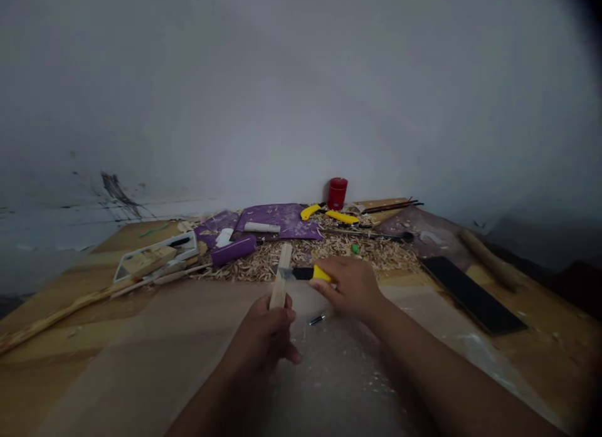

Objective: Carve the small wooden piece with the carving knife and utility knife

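My left hand (268, 332) is closed around the lower end of a pale wooden stick (282, 277), which points up and away from me. My right hand (352, 286) grips the yellow handle of a knife (301, 273). Its dark blade lies crosswise against the stick, a little above my left fingers. The blade's tip is partly hidden by the wood. On the plastic sheet (188, 349) below my hands lies a small metallic piece (316, 319).
Curled wood shavings (268, 261) spread beyond my hands. Behind them are a purple pouch (301, 221), yellow-handled tools (342, 217) and a red can (337, 194) by the wall. A white tray (123, 269) stands left; a black flat board (473, 294) and a branch (486, 259) lie right.
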Available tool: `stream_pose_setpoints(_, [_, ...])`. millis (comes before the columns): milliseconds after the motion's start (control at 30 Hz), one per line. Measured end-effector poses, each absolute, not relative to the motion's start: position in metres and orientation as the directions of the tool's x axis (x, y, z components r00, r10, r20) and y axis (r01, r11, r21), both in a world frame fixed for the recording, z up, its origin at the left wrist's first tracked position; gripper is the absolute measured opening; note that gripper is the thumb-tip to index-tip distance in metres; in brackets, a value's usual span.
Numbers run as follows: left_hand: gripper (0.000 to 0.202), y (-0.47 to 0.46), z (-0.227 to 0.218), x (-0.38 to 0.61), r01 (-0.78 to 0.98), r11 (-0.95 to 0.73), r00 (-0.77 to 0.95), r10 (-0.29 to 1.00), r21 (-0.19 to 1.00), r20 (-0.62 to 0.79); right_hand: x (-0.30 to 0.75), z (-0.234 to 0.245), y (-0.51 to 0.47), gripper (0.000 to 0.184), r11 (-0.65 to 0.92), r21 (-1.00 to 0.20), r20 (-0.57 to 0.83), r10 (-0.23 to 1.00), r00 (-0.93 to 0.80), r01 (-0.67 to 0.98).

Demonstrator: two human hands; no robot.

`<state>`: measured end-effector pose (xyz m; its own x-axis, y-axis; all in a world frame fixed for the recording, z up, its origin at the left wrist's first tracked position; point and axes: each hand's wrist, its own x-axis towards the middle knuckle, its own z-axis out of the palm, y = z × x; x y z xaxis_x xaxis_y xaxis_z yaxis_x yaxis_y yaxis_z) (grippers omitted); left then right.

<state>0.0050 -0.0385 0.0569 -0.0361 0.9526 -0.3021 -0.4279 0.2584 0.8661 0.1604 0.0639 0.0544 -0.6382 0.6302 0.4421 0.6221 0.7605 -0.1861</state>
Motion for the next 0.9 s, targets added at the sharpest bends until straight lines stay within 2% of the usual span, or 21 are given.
stream_pose_setpoints(167, [0.016,-0.0336,0.0575,0.0054,-0.221,0.194,-0.236,0.94,0.956,-0.245,0.1586,0.0522,0.061,0.038,0.837,-0.165,0.445,0.535,-0.718,0.522])
stream_pose_setpoints(333, [0.014,-0.0337,0.059,0.0082,-0.137,0.185,-0.248,0.945,0.973,-0.215,0.1604,0.0517,0.0656,0.039,0.851,-0.155,0.464,0.512,-0.723,0.502])
stream_pose_setpoints(633, [0.015,-0.0352,0.0592,0.0077,-0.184,0.181,-0.237,0.946,0.966,-0.222,0.1603,0.0508,0.0668,0.039,0.866,-0.136,0.479,0.483,-0.733,0.482])
stream_pose_setpoints(767, [0.014,-0.0355,0.058,0.0054,-0.209,0.184,-0.204,0.952,0.96,-0.227,0.1593,0.0497,0.0659,0.043,0.828,-0.142,0.505,0.532,-0.679,0.543])
stream_pose_setpoints(900, [0.017,-0.0363,0.0598,0.0068,-0.248,0.196,-0.198,0.948,0.949,-0.248,0.1585,0.0484,0.0648,0.04,0.849,-0.132,0.501,0.502,-0.705,0.511])
